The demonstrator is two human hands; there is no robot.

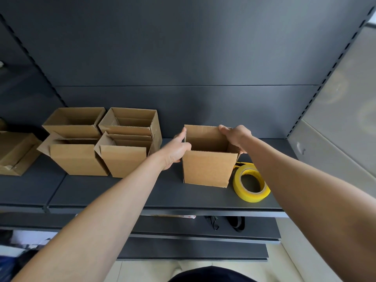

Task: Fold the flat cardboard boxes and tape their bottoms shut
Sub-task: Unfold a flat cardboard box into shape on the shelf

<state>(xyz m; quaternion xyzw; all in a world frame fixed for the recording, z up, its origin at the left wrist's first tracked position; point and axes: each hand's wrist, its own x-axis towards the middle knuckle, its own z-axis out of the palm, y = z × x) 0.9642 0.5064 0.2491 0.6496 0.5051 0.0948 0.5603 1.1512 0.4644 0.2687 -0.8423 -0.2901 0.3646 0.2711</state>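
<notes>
The box (207,169) stands upright and open-topped on the dark shelf (142,192), so its bottom is out of sight and I cannot tell whether it is taped. The left hand (177,151) holds its left wall, thumb up along the rim; the right hand (236,137) grips the far right corner, fingers curled over the edge. Holding both sides probably squares the walls or readies a lift. The yellow tape roll (251,197) leans just beside it, within reach. Four folded boxes (77,159) sit grouped to the left, well apart, likely finished.
</notes>
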